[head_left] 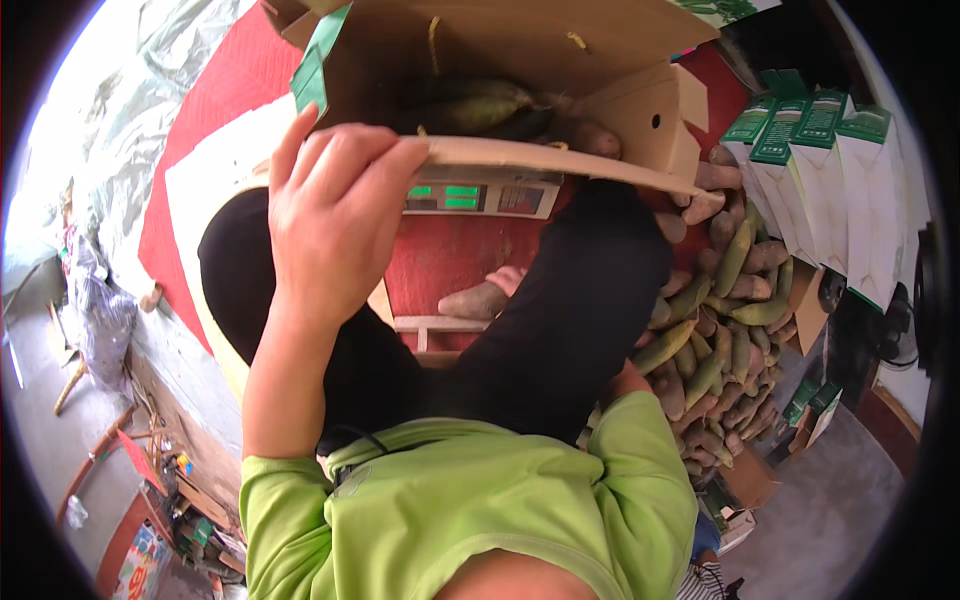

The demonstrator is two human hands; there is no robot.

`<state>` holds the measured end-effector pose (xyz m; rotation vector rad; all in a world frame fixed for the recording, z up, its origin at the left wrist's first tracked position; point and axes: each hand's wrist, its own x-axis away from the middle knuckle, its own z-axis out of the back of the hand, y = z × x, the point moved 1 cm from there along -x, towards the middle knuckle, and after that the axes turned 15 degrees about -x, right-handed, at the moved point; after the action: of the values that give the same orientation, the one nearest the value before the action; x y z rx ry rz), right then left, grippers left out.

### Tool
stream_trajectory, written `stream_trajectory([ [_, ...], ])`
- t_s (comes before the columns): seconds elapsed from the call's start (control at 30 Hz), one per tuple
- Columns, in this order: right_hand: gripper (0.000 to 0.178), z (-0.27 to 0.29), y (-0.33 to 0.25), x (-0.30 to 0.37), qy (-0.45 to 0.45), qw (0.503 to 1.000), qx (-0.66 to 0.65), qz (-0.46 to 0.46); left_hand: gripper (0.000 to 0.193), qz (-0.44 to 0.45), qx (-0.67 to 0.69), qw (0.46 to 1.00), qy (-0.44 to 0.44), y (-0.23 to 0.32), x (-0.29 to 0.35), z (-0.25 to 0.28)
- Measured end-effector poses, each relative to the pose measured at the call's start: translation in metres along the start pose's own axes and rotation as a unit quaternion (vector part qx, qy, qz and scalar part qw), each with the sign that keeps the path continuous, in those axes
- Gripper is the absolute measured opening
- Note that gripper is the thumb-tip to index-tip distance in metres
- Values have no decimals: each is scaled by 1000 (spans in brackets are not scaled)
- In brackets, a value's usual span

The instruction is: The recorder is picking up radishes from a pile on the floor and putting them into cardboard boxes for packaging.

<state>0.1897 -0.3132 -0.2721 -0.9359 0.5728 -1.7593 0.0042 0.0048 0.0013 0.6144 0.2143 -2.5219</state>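
Right grip — out of sight

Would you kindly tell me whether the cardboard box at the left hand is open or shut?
Open: the left hand holds the cardboard box by its near edge, and vegetables show inside.

Bright light is washing over crumpled clear plastic sheeting (165, 65) at the upper left, while a grey floor (835, 500) is meeting a reddish-brown band (888, 428) along the pale wall (903, 390).

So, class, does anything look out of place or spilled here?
Possibly one thing: a brown tuber lies between the person's legs, apart from the large heap of produce on the right, so it looks stray.
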Motion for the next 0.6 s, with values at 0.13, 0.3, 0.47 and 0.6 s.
stream_trajectory([
  [0.13, 56, -7, -9, 10, 39, 999, -13, -31, 18, -14, 22, 1000, 13, 2, -1, 0],
  [0.3, 56, 9, -6, 15, 67, 995, -33, -70, 18, -19, 49, 998, 22, 4, -4, -2],
  [0.47, 56, 21, -9, 2, 88, 988, -51, -113, 17, -18, 61, 998, 26, 4, -7, -2],
  [0.6, 57, 38, 2, 6, 104, 982, -61, -146, 16, -10, 65, 998, 19, 3, -6, -3],
])
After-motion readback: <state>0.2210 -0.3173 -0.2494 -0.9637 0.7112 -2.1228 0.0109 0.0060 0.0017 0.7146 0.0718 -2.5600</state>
